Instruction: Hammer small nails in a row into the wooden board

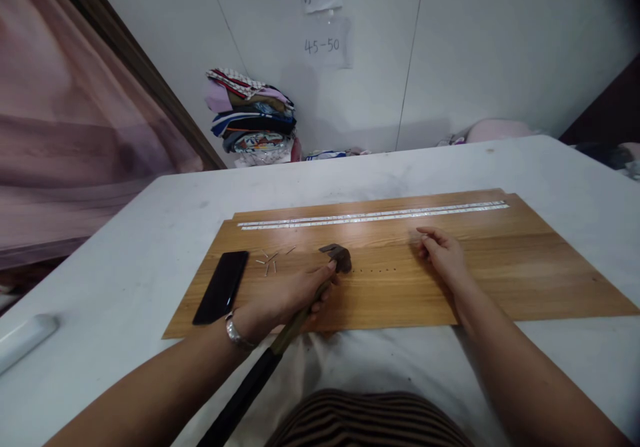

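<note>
My left hand [287, 295] is closed round the handle of a hammer [336, 256], high up near its metal head, which rests on a wooden board [525, 267]. A row of small nail dots [374, 271] runs across the board just right of the hammer head. My right hand [443, 252] rests on the board to the right of that row, fingers curled and tips pressed together; whether it holds a nail I cannot make out. Several loose nails [269, 260] lie on the board left of the hammer.
A black phone [221, 286] lies on the board's left end. Two long shiny strips [373, 215] run along the board's far edge. A white object [23, 339] sits at the table's left edge. Folded clothes [253, 117] are stacked against the wall.
</note>
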`<move>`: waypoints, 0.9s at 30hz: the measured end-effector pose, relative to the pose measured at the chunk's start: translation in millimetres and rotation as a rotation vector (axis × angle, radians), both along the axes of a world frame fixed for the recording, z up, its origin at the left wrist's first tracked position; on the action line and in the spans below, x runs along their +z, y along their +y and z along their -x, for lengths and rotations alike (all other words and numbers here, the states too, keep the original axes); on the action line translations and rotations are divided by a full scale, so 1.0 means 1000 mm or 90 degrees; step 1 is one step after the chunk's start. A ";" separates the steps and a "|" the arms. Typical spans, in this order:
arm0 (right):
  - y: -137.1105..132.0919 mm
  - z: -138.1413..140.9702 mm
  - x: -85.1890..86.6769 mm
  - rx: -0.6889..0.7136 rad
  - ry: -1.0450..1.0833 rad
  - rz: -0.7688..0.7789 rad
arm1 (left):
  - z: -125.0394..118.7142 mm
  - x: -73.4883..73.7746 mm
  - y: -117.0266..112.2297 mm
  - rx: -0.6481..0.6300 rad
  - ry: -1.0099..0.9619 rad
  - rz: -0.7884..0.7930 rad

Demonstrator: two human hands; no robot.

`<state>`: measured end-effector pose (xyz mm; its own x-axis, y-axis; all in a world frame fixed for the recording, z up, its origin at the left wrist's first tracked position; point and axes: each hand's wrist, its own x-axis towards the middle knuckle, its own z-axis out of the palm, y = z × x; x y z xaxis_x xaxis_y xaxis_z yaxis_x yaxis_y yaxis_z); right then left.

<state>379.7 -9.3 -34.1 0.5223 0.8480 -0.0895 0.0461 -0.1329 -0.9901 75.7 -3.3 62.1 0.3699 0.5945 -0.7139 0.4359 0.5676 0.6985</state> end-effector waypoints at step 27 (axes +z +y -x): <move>0.000 -0.002 -0.003 0.015 -0.019 -0.008 | 0.003 -0.003 0.001 -0.011 -0.023 -0.015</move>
